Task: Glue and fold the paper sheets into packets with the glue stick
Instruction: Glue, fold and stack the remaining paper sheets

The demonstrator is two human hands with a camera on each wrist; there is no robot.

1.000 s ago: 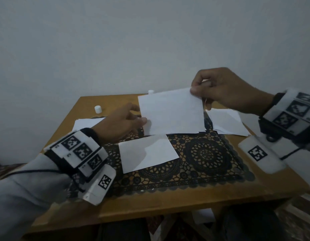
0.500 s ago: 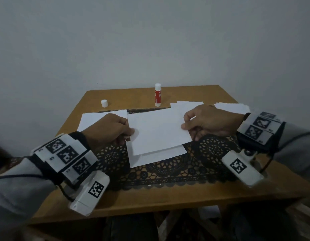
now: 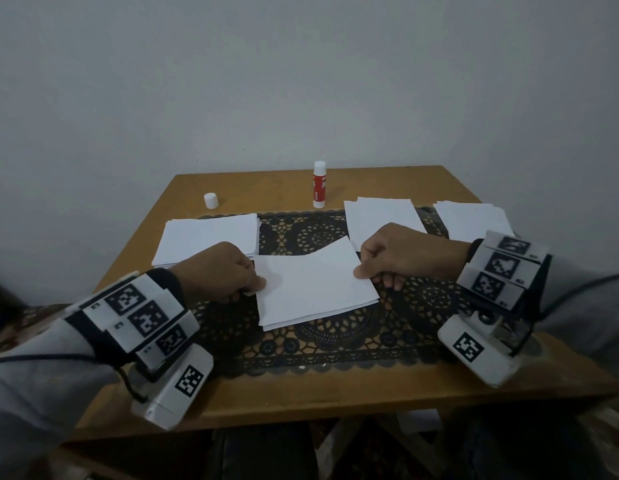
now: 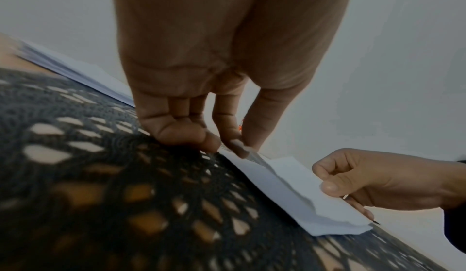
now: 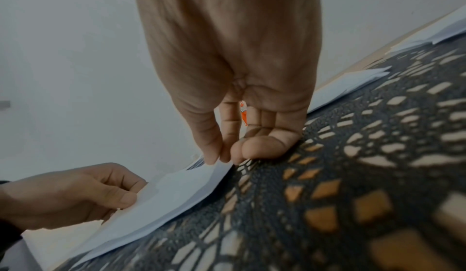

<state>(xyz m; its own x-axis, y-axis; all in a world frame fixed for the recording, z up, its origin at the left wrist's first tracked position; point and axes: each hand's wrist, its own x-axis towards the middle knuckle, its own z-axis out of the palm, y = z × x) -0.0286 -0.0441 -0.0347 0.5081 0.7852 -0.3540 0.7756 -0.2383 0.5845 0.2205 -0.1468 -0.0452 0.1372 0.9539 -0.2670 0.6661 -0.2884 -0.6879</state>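
A white paper sheet (image 3: 311,282) lies almost flat on another sheet (image 3: 322,318) in the middle of the black lace mat (image 3: 336,344). My left hand (image 3: 218,271) pinches the top sheet's left edge between thumb and forefinger, as the left wrist view shows at the hand (image 4: 227,143) on the paper sheet (image 4: 290,191). My right hand (image 3: 401,259) pinches its right edge, with the pinch seen at the hand (image 5: 221,157) on the paper sheet (image 5: 176,189). The red and white glue stick (image 3: 319,184) stands uncapped at the table's back; its white cap (image 3: 211,200) stands to the left.
A stack of white sheets (image 3: 207,239) lies at the back left of the wooden table (image 3: 301,393). Two more stacks lie at the back right, one (image 3: 381,216) behind my right hand and one (image 3: 471,220) further right. A plain wall rises behind.
Both hands brought the held sheet down from in front of the wall onto the sheet lying on the mat. The glue stick, hidden before, is now in view.
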